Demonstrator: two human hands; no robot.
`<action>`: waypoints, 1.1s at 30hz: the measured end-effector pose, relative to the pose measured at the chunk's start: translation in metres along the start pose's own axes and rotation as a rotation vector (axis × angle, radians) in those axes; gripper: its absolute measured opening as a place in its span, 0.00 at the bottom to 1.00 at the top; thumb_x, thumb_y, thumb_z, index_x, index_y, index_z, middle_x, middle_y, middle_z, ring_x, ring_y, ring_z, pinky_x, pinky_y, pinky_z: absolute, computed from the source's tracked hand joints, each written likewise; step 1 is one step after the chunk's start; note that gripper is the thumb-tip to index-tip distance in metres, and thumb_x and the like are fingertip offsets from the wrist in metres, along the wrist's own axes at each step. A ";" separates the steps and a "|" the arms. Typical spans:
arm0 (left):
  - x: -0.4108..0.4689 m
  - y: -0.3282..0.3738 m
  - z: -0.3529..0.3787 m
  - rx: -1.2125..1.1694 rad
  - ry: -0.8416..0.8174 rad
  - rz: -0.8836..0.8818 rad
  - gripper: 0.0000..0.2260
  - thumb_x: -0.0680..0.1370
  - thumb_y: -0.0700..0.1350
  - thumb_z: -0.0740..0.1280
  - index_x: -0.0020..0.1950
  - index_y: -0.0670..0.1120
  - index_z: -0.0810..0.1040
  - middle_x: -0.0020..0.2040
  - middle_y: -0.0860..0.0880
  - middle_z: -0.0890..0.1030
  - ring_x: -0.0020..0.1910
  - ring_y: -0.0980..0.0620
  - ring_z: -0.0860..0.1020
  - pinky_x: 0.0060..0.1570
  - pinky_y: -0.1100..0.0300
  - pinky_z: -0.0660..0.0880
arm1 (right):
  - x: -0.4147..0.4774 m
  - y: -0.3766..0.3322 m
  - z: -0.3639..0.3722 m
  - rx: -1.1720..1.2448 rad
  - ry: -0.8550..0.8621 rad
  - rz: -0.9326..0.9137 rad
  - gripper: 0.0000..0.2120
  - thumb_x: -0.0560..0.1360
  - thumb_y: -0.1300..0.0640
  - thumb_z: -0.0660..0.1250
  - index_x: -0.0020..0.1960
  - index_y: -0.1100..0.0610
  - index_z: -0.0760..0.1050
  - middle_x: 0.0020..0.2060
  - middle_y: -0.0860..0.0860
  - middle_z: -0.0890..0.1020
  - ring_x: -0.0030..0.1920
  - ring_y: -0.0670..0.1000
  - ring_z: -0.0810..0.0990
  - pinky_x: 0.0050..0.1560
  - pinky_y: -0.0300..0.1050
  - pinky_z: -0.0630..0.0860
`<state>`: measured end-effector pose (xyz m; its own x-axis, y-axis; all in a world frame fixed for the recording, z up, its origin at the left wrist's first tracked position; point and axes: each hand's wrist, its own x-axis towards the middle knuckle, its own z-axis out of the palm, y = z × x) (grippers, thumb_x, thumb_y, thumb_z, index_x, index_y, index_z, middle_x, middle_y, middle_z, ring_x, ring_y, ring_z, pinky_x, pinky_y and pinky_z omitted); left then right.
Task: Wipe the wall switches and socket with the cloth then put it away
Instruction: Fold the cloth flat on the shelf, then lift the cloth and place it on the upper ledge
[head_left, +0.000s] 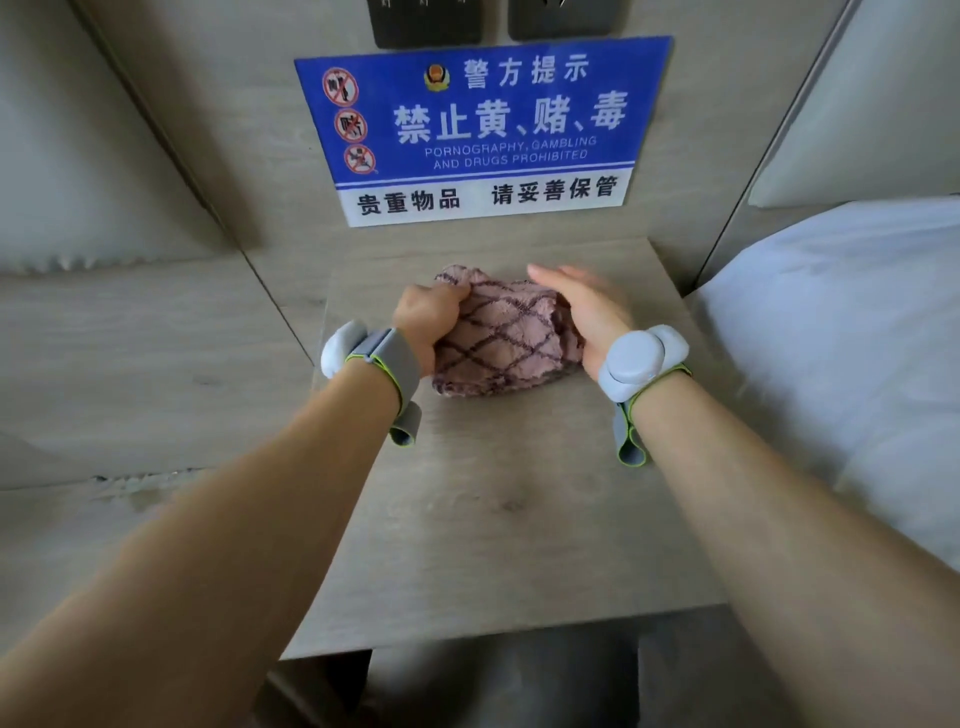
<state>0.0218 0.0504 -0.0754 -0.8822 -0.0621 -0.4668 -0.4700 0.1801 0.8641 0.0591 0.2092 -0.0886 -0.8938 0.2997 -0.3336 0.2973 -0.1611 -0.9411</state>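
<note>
A pink cloth (506, 343) with a dark diamond pattern lies bunched on the wooden bedside table (493, 519), near its back. My left hand (428, 317) is closed on the cloth's left edge. My right hand (579, 306) rests flat against the cloth's right side, fingers stretched out and blurred. At the top edge of the view two dark wall plates show only their lower parts: the switch panel (426, 26) on the left and the socket plate (558, 21) on the right.
A blue and white notice sign (483, 130) hangs on the wall between the plates and the table. A white pillow and bedding (841, 332) lie to the right. A padded headboard panel (78, 156) stands at the left.
</note>
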 end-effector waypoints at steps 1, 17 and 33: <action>-0.002 0.003 0.002 -0.010 0.018 -0.037 0.12 0.80 0.50 0.67 0.46 0.41 0.76 0.42 0.43 0.80 0.39 0.44 0.80 0.46 0.47 0.81 | -0.003 -0.006 0.003 -0.009 0.022 0.023 0.43 0.50 0.37 0.81 0.62 0.51 0.75 0.60 0.51 0.81 0.60 0.53 0.80 0.65 0.53 0.76; -0.132 0.138 -0.004 -0.143 -0.246 -0.426 0.18 0.80 0.56 0.64 0.58 0.44 0.82 0.55 0.40 0.85 0.50 0.43 0.84 0.52 0.49 0.81 | -0.105 -0.163 -0.037 -0.267 -0.036 0.367 0.25 0.66 0.30 0.70 0.46 0.51 0.79 0.46 0.51 0.84 0.46 0.53 0.83 0.46 0.45 0.81; -0.211 0.224 -0.005 -0.100 -0.238 -0.396 0.15 0.76 0.49 0.72 0.58 0.42 0.81 0.58 0.38 0.84 0.58 0.38 0.83 0.57 0.46 0.81 | -0.160 -0.290 -0.055 -0.327 -0.095 0.176 0.11 0.76 0.50 0.70 0.53 0.57 0.81 0.50 0.54 0.84 0.54 0.54 0.82 0.57 0.45 0.77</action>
<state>0.1022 0.0986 0.2176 -0.6081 0.1219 -0.7844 -0.7801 0.0914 0.6190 0.1343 0.2598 0.2348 -0.8420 0.2034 -0.4997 0.5269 0.1108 -0.8427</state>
